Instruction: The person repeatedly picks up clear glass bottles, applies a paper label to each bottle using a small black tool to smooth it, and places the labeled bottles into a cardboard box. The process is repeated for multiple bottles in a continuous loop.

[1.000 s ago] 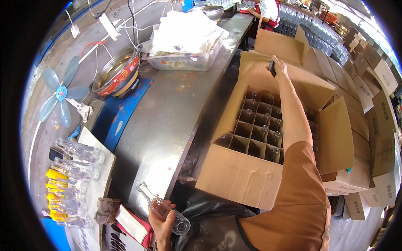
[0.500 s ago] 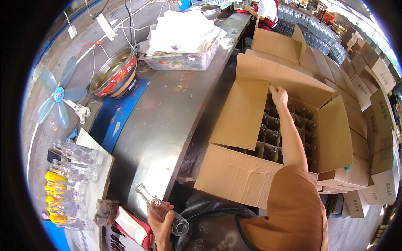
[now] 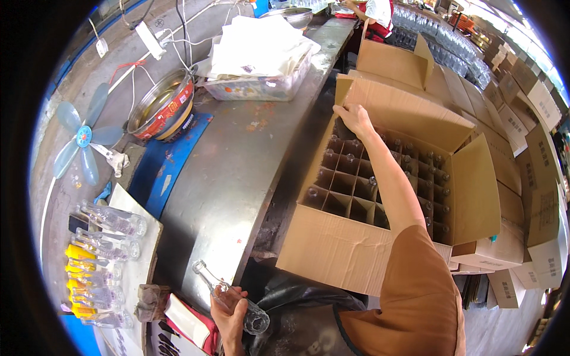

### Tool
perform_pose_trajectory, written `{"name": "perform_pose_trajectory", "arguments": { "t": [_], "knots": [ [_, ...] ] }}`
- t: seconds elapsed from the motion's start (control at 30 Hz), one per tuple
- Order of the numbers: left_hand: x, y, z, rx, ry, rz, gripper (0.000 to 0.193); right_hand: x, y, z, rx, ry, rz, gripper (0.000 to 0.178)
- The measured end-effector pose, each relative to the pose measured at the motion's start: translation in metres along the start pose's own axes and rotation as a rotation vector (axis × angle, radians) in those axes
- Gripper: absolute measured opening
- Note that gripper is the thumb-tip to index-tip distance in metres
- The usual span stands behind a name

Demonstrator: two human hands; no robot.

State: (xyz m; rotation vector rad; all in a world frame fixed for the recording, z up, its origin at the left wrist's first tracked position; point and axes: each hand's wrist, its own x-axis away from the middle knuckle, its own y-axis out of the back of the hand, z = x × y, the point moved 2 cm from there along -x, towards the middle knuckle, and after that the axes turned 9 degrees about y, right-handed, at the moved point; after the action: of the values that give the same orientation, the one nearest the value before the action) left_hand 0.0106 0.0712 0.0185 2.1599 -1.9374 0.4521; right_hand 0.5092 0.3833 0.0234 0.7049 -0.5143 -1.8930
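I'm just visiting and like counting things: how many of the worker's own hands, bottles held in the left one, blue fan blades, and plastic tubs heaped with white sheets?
Left hand plus right hand: 2
Held glass bottle: 1
Blue fan blades: 5
Plastic tub heaped with white sheets: 1
Total: 9

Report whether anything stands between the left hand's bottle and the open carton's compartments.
The carton's near wall stands between the glass bottle and the compartments; the right forearm crosses above some of them.
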Motion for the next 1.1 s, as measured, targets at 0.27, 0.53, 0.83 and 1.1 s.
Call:
{"name": "perform_pose_trajectory", "arguments": {
  "t": [0.27, 0.53, 0.83, 1.1],
  "knots": [
    [0.006, 0.010, 0.007, 0.029, -0.014, -0.018, 0.065, -0.027, -0.014, 0.029, 0.130, -0.019, 0.057, 0.067],
    [0.007, 0.008, 0.006, 0.021, -0.004, -0.026, 0.066, -0.027, -0.003, -0.002, 0.034, -0.093, 0.005, 0.077],
    [0.024, 0.030, 0.000, 0.082, -0.060, -0.093, 0.067, 0.061, 0.027, 0.074, -0.069, 0.233, -0.334, 0.059],
    [0.030, 0.097, -0.028, 0.111, -0.125, -0.293, 0.067, 0.294, -0.094, 0.257, -0.603, 0.521, 0.893, 0.007]
  ]
}}
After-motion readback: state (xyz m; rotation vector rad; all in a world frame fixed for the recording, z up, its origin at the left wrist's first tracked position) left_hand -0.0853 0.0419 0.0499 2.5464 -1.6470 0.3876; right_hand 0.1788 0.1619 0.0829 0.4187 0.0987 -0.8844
